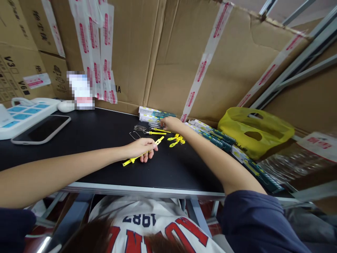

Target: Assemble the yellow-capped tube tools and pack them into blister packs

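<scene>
My left hand (140, 147) rests on the black table (100, 140) with its fingers curled round a long yellow plastic piece (143, 152) that lies slanted under it. My right hand (171, 123) reaches further back to the stack of white and green packets (154, 114) by the cardboard wall; its fingertips are pressed together on a thin clear item there that I cannot make out. Between the hands lie a yellow stick (158, 132), a small heap of yellow pieces (177, 140) and two wire clips (137, 130).
A phone (42, 128) and a white power strip (25, 114) lie at the table's left. More green packets (218, 137) and a yellow plastic bag (254, 130) sit on the right. Taped cardboard boxes (168, 59) wall the back. The table's metal edge (137, 189) runs in front.
</scene>
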A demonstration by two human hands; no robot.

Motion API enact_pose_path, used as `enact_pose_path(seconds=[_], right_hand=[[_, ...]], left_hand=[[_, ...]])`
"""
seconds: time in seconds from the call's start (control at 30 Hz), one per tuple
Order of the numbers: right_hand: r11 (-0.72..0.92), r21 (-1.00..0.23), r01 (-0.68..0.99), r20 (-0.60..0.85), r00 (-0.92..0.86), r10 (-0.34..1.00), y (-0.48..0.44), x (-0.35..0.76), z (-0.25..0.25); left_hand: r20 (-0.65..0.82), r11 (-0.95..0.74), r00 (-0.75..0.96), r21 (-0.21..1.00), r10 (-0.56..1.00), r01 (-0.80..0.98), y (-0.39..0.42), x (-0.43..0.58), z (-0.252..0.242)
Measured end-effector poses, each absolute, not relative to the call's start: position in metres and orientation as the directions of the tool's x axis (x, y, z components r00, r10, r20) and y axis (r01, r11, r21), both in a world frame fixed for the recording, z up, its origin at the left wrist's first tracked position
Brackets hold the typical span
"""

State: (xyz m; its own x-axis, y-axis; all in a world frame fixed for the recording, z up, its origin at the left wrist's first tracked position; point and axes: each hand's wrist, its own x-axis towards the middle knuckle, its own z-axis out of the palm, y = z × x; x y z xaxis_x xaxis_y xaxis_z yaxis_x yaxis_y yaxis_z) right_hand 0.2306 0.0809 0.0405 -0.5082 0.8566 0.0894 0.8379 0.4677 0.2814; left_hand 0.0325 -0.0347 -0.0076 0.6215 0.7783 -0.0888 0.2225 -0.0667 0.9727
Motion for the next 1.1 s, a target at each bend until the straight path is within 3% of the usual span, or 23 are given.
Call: enact_pose_path(seconds=[0.27,0.43,0.5,0.57,0.63,0.7,0.77,0.87,1.1], right_hand=[[0.481,0.273,0.833,0.048,-0.511,0.858,0.081,0.228,0.040],[0.496,0.222,0.840,0.135,-0.530,0.837,0.074,0.234,0.051],[0.536,0.069,0.842,0.277,-0.532,0.800,0.065,0.239,0.057],[0.612,-0.243,0.753,0.462,-0.465,0.755,0.051,0.244,0.059],[0.615,-0.584,0.530,0.535,-0.318,0.783,0.034,0.250,0.057],[0.506,-0.824,0.256,0.475,-0.175,0.862,0.017,0.255,0.051],[0.412,-0.910,0.043,0.410,-0.054,0.911,0.004,0.260,0.043],[0.299,-0.945,-0.134,0.299,0.019,0.954,-0.004,0.264,0.032],[0.253,-0.943,-0.219,0.270,-0.055,0.961,-0.011,0.254,0.027]], left_hand=[[-0.099,-0.052,0.597,0.972,0.796,0.231,-0.036,0.033,-0.005],[-0.098,-0.038,0.586,0.976,0.805,0.215,-0.036,0.033,-0.006],[-0.099,-0.038,0.574,0.974,0.813,0.223,-0.037,0.032,-0.005],[-0.094,-0.046,0.564,0.973,0.820,0.228,-0.038,0.032,-0.005],[-0.089,-0.050,0.557,0.972,0.826,0.230,-0.039,0.032,-0.004],[-0.092,-0.046,0.552,0.972,0.829,0.232,-0.039,0.032,-0.002],[-0.098,-0.041,0.553,0.971,0.827,0.235,-0.040,0.032,-0.002],[-0.092,-0.054,0.568,0.970,0.818,0.235,-0.039,0.031,-0.001],[-0.074,-0.089,0.592,0.967,0.803,0.241,-0.038,0.033,-0.004]])
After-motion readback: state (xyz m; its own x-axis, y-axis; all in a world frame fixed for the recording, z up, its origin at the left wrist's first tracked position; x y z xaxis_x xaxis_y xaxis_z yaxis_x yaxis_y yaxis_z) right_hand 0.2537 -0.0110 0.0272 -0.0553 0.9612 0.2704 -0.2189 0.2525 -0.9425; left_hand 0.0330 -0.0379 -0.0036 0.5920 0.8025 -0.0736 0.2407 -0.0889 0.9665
